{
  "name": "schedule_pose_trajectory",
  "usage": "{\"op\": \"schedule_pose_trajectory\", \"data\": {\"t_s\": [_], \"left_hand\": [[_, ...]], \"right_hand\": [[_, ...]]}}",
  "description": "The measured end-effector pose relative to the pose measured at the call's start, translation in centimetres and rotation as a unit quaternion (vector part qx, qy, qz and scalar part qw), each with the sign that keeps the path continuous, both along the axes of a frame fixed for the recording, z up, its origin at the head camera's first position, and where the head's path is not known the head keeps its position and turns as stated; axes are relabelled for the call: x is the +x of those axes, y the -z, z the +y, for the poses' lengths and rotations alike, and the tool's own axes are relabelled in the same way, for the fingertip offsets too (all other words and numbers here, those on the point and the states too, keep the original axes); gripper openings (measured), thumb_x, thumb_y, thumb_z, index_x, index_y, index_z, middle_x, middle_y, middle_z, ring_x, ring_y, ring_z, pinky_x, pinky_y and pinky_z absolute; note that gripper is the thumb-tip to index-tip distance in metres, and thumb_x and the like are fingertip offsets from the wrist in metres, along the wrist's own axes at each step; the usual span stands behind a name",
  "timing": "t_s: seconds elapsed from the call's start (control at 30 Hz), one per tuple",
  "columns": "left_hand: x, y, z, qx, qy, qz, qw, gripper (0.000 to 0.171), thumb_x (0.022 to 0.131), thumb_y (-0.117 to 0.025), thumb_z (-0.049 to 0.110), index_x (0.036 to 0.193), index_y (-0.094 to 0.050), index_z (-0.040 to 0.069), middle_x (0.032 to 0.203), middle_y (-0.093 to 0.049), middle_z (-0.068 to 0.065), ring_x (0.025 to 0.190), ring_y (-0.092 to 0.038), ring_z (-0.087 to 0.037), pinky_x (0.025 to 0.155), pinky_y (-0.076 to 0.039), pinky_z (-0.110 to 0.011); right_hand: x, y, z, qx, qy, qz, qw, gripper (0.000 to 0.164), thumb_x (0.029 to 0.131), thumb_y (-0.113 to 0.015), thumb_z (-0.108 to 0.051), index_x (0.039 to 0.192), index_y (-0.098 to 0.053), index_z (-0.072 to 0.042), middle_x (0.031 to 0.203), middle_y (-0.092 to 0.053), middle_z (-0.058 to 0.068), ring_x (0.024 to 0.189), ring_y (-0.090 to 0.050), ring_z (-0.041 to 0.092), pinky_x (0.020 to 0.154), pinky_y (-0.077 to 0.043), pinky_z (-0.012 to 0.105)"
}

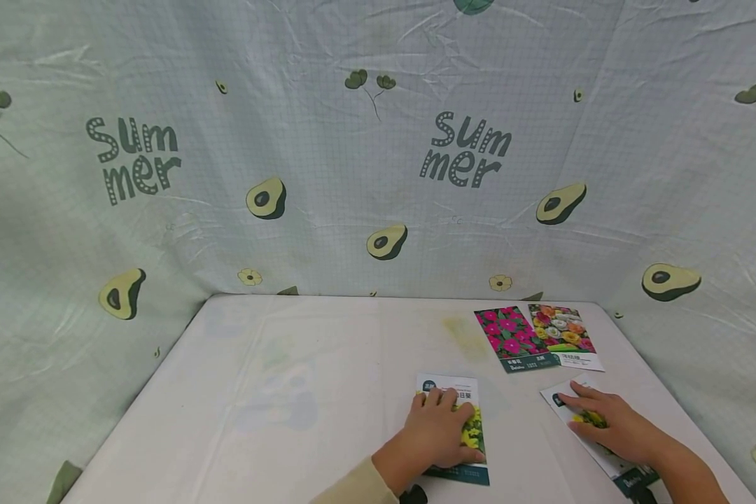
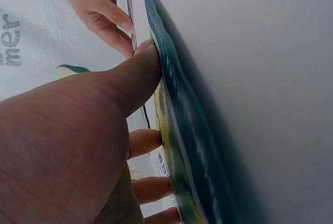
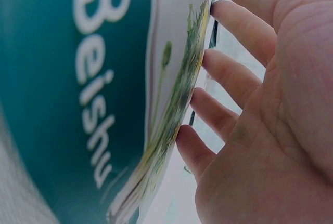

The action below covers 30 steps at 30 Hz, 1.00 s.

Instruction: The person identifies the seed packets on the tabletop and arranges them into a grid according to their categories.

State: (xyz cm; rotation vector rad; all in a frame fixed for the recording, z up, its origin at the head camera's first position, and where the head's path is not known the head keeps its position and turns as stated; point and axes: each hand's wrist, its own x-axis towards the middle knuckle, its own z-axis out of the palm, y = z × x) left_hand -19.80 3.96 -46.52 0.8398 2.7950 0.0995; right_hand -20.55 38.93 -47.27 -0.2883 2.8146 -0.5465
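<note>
Partly hidden: yellow-flowered packet [image 1: 474,428] under left grip [image 1: 437,430], unclenched; slanted packet [image 1: 595,419], right grip [image 1: 624,428] likewise

Glossy packets [image 3: 112,104], creased cloth backdrop [image 1: 327,154], smooth tabletop [image 1: 327,336]

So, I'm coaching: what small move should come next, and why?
Perhaps the right hand should slide the slanted white, teal-banded, yellow-flowered packet beneath it toward the magenta-flowered rectangular packet: the hand rests on it, and a gap separates the two.
</note>
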Motion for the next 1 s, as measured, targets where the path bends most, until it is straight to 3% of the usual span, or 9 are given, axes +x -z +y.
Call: {"op": "schedule_pose_trajectory", "data": {"t_s": [0.27, 0.57, 1.0], "left_hand": [[0.2, 0.1, -0.7, 0.003, -0.008, -0.003, 1.0000, 0.072, 0.086, -0.057, 0.079, 0.147, -0.046, 0.042, 0.142, -0.045, 0.006, 0.133, -0.042, -0.022, 0.111, -0.037, -0.049], [-0.2, 1.1, -1.5, 0.004, 0.003, 0.012, 0.9999, 0.071, 0.086, -0.055, 0.080, 0.147, -0.045, 0.044, 0.142, -0.046, 0.007, 0.131, -0.043, -0.022, 0.109, -0.039, -0.050], [-0.1, 0.3, -2.7, 0.009, 0.000, -0.009, 0.9999, 0.073, 0.087, -0.057, 0.078, 0.149, -0.046, 0.041, 0.147, -0.045, 0.003, 0.134, -0.042, -0.024, 0.112, -0.037, -0.053]], "right_hand": [[0.0, 0.0, -0.1, -0.003, 0.001, 0.000, 1.000, 0.064, 0.095, -0.069, -0.045, 0.148, -0.055, -0.011, 0.157, -0.038, 0.033, 0.138, -0.032, 0.064, 0.098, -0.038, 0.077], [0.0, 0.0, 0.0, -0.002, 0.002, 0.000, 1.000, 0.064, 0.095, -0.069, -0.045, 0.148, -0.056, -0.012, 0.157, -0.037, 0.033, 0.138, -0.032, 0.064, 0.098, -0.039, 0.077], [-0.1, 0.0, -0.1, 0.004, 0.010, -0.005, 1.000, 0.066, 0.094, -0.069, -0.047, 0.148, -0.055, -0.012, 0.157, -0.037, 0.033, 0.138, -0.031, 0.064, 0.098, -0.038, 0.078]]}}
